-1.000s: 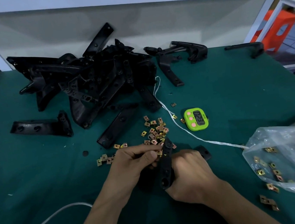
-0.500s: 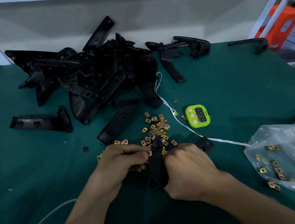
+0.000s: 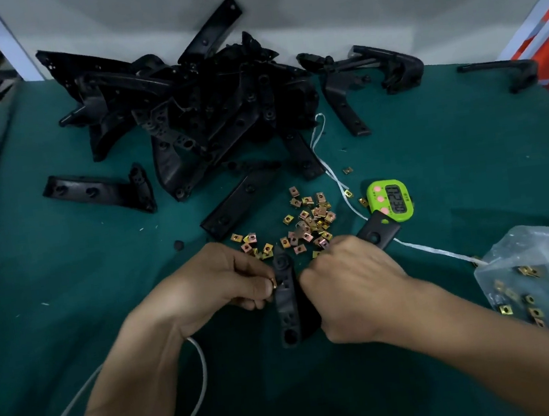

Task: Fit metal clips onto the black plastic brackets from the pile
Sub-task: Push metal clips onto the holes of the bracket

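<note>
My right hand (image 3: 350,288) grips a black plastic bracket (image 3: 287,305) that stands on edge on the green cloth, one arm toward me, the other arm (image 3: 376,232) reaching out past my knuckles. My left hand (image 3: 220,282) pinches a small brass-coloured metal clip (image 3: 273,281) against the bracket's left edge. Several loose clips (image 3: 309,224) lie scattered just beyond my hands. The pile of black brackets (image 3: 194,114) is heaped at the back of the table.
A green digital timer (image 3: 390,199) sits right of the loose clips, on a white cord (image 3: 338,180). A clear plastic bag (image 3: 544,279) holding more clips lies at the right. Single brackets (image 3: 100,190) (image 3: 500,72) lie apart. A white cable (image 3: 197,380) runs under my left wrist.
The view has tilted down and closer. My hands drew the bracket slightly toward me, and my left hand now presses a clip to its edge.
</note>
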A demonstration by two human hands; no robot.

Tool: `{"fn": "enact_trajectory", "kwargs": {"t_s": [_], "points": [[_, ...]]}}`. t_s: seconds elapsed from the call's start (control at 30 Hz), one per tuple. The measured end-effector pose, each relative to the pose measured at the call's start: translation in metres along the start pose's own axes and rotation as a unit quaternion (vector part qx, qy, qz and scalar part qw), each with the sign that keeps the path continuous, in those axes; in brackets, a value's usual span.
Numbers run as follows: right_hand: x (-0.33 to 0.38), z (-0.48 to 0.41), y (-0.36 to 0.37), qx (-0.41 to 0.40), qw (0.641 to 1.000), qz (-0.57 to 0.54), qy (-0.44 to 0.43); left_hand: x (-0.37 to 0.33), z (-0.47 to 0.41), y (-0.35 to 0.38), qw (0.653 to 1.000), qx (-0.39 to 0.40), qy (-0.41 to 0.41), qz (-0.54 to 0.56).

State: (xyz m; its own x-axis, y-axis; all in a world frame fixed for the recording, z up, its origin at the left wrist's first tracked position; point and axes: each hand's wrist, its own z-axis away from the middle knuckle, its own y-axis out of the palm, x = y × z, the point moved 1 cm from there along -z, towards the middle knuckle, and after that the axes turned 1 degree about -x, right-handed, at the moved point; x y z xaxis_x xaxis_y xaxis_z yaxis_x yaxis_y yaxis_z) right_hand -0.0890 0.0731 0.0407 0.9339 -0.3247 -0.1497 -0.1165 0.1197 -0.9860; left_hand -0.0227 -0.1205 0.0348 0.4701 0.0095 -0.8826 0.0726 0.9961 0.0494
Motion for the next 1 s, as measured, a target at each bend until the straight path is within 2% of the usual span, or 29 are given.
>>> {"fn": "enact_trajectory", "kwargs": {"t_s": [0.17,0.37,0.53,0.8,0.93,1.0], "points": [[-0.003,-0.001,-0.003,0.027,1.000,0.006,0.002,0.001,-0.002,0.002,1.000,-0.007,0.011,-0.013],[-0.014,0.003,-0.010,0.033,0.999,0.031,0.031,0.008,-0.013,0.022,0.997,-0.054,0.018,0.058],[-0.016,0.016,-0.008,0.046,0.997,0.046,0.042,0.010,-0.016,0.032,0.996,-0.032,0.031,0.072],[-0.010,0.029,-0.004,0.040,0.997,0.050,0.030,0.006,-0.016,0.046,0.997,0.001,0.070,0.035],[-0.012,0.029,-0.002,0.026,0.997,0.047,0.058,0.008,-0.018,0.050,0.995,-0.025,0.083,0.053],[-0.017,0.031,-0.001,0.015,0.994,0.044,0.101,0.008,-0.021,0.058,0.989,-0.074,0.104,0.072]]}}
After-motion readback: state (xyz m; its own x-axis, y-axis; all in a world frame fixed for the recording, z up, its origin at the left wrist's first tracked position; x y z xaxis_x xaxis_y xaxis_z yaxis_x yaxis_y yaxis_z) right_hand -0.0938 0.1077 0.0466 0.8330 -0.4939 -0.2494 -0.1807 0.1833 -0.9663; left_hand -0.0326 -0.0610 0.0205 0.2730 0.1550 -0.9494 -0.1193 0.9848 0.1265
